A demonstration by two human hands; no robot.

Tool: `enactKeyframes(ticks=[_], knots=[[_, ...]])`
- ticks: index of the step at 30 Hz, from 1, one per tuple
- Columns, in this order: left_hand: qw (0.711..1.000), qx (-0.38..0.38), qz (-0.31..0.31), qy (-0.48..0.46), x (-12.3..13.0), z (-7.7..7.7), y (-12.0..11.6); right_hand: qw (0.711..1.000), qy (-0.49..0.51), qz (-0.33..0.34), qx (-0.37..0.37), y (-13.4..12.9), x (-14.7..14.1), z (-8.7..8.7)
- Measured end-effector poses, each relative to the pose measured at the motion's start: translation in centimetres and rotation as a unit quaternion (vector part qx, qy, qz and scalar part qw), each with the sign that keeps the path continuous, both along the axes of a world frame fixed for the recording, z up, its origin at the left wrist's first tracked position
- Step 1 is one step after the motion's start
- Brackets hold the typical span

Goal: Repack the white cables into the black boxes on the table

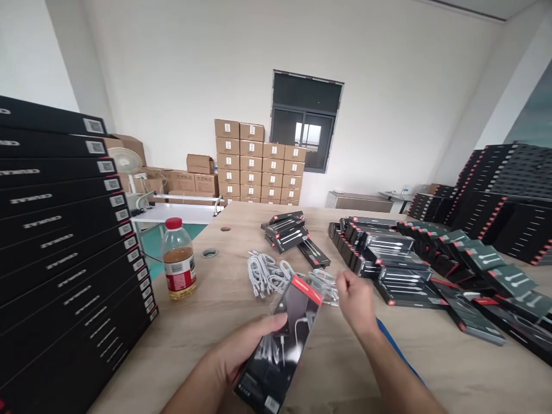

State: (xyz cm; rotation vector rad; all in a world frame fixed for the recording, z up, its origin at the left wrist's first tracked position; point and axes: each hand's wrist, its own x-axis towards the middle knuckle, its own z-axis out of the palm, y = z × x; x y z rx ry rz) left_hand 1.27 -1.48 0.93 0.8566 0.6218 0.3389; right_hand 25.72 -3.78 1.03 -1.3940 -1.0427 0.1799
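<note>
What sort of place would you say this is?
Probably a packing workshop or small assembly room: loose white cables lie on the wooden table, many slim black cable boxes crowd its right side, and sealed cardboard cartons are stacked by the wall.

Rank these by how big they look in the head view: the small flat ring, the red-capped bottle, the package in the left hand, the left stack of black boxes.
1. Stack of black boxes
2. Package in the left hand
3. Bottle
4. Ring
</note>
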Motion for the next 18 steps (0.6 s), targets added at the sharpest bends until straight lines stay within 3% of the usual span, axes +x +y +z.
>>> enactKeyframes(ticks=[3, 5, 10, 13, 16, 18], knots=[[0.997, -0.015, -0.069, -0.006, -0.1, -0.1, -0.5, 0.995, 0.098, -0.032, 0.01, 0.4, 2.7, 0.3], [0.994, -0.013, -0.1, -0.036, 0.0, -0.1, -0.8, 0.985, 0.17, -0.007, 0.01, 0.6, 3.1, 0.3], [0.976, -0.016, -0.186, -0.109, 0.0, -0.3, -0.8, 0.922, 0.34, 0.183, -0.011, 0.9, 0.6, 0.7], [0.985, -0.022, -0.143, -0.092, 0.0, -0.3, -0.7, 0.87, 0.399, 0.286, -0.038, 0.5, -1.5, 0.8], [0.994, 0.005, -0.081, -0.077, 0.1, 0.0, -0.6, 0.832, 0.428, 0.346, -0.071, 0.1, -3.0, 0.6], [0.995, 0.025, -0.072, -0.062, 0.1, 0.2, -0.7, 0.806, 0.432, 0.39, -0.11, -0.2, -3.4, 0.4]])
